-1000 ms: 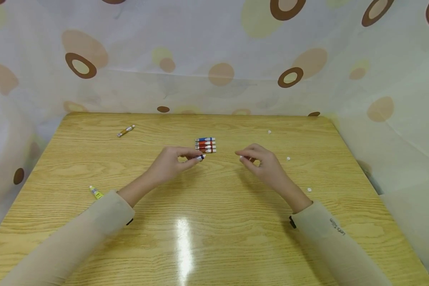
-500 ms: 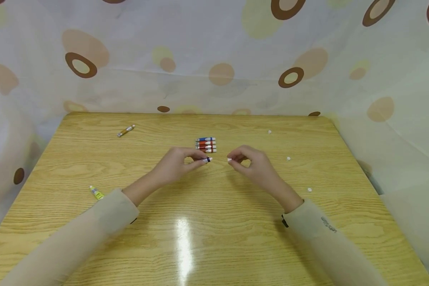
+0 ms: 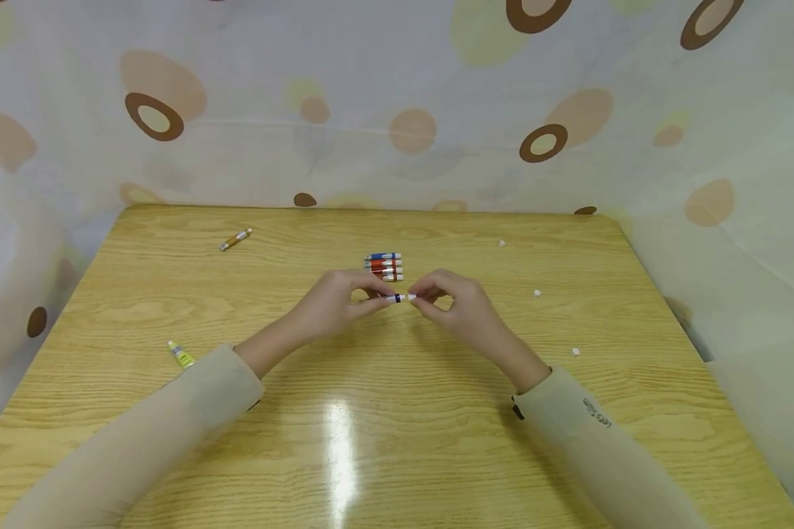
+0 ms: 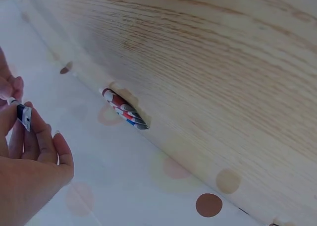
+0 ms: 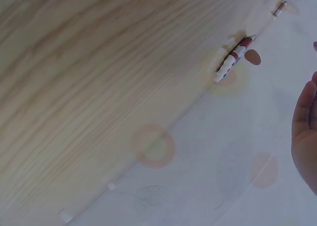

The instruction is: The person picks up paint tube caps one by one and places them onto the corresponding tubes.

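Note:
My left hand [image 3: 331, 307] pinches a small paint tube [image 3: 398, 298] with a dark navy band, its white nozzle pointing right. Between thumb and fingertips, my right hand [image 3: 462, 308] holds a small white cap [image 3: 412, 297], right at the nozzle's tip and in line with it. Both hands are over the middle of the table. In the left wrist view the tube's silver and dark body [image 4: 24, 115] shows between the fingers. Just behind the hands lies a row of several paint tubes [image 3: 384, 263], blue, orange and red, side by side. Part of my right hand [image 5: 308, 132] edges into the right wrist view.
On the wooden table [image 3: 437, 441] an ochre paint tube [image 3: 236, 239] lies at the back left. A yellow tube [image 3: 181, 355] is near my left sleeve, partly hidden by it. Three small white pieces lie at right, one white piece [image 3: 537, 293] midway. A patterned sheet [image 3: 344, 162] hangs behind.
The hands have come together: my left moved right with the paint tube, and my right moved left with the cap. The gap between nozzle and cap has nearly closed.

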Available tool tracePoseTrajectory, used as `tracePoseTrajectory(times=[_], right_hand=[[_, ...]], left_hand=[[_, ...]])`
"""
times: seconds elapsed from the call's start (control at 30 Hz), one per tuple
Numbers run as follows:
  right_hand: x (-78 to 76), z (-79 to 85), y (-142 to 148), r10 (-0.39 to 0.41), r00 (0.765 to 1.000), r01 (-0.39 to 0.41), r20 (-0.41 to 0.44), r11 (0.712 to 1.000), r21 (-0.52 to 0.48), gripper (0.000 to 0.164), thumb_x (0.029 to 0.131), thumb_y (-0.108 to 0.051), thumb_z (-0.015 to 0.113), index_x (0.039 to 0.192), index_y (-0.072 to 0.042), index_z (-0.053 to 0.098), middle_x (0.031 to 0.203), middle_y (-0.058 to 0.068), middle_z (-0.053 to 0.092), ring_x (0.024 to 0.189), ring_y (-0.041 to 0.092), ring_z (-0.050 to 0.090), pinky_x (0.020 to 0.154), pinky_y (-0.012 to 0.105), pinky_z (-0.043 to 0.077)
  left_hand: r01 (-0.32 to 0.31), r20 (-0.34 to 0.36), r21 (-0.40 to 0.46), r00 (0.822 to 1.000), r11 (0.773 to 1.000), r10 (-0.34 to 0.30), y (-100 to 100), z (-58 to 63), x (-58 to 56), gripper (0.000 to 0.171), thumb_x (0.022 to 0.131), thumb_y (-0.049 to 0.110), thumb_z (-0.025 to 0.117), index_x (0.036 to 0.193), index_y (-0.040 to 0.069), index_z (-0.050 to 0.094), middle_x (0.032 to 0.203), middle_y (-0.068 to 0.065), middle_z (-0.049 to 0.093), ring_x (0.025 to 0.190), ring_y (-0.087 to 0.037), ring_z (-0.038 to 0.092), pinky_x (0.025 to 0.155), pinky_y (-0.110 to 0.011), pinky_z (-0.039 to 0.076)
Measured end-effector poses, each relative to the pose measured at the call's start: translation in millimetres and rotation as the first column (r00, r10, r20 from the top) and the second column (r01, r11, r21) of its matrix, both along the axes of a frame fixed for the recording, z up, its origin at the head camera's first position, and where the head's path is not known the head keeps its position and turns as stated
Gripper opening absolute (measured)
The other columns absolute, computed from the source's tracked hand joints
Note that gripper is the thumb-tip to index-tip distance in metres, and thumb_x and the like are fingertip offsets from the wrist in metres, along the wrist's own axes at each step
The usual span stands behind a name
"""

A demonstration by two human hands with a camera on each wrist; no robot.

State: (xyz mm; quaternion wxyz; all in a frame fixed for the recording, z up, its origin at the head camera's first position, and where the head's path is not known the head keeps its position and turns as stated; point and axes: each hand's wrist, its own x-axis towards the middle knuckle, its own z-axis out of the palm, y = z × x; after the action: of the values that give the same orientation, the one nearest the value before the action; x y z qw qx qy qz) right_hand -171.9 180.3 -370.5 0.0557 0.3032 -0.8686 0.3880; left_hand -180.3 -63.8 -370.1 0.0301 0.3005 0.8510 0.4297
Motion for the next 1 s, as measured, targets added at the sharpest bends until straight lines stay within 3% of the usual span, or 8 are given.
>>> tracePoseTrajectory(times=[0.3, 0.67, 1.0], right_hand=[[0.3, -2.0, -0.1, 0.032, 0.999, -0.032, -0.016, 0.999, -0.021, 0.011, 0.093, -0.004, 0.075, 0.104, -0.006, 0.074, 0.099, 0.006, 0.075, 0.088, 0.017, 0.072, 0.082, 0.033, 0.061], [2.0, -1.4, 2.1, 0.044, 0.999, -0.043, 0.026, 0.999, -0.020, 0.009, 0.096, -0.009, 0.073, 0.104, -0.007, 0.076, 0.099, 0.005, 0.075, 0.087, 0.015, 0.070, 0.081, 0.032, 0.060], [1.9, -0.8, 6.1, 0.068, 0.998, -0.068, -0.011, 0.997, 0.025, 0.026, 0.092, -0.007, 0.077, 0.117, -0.004, 0.072, 0.105, 0.008, 0.072, 0.095, 0.019, 0.068, 0.084, 0.044, 0.061]], left_hand=[[0.017, -0.009, -0.007, 1.000, 1.000, -0.017, 4.6, 1.9, 0.7, 0.014, 0.097, 0.017, 0.072, 0.107, 0.011, 0.079, 0.101, -0.002, 0.078, 0.095, -0.015, 0.070, 0.091, -0.040, 0.059], [0.025, -0.028, -0.024, 0.999, 0.999, -0.026, 6.6, 5.0, 3.6, 0.014, 0.097, 0.017, 0.072, 0.108, 0.010, 0.079, 0.103, -0.002, 0.078, 0.096, -0.015, 0.071, 0.089, -0.033, 0.059], [0.033, -0.018, -0.029, 0.999, 0.999, -0.033, 6.0, 4.3, 2.8, 0.014, 0.097, 0.015, 0.072, 0.108, 0.010, 0.079, 0.102, -0.003, 0.078, 0.096, -0.015, 0.070, 0.087, -0.032, 0.059]])
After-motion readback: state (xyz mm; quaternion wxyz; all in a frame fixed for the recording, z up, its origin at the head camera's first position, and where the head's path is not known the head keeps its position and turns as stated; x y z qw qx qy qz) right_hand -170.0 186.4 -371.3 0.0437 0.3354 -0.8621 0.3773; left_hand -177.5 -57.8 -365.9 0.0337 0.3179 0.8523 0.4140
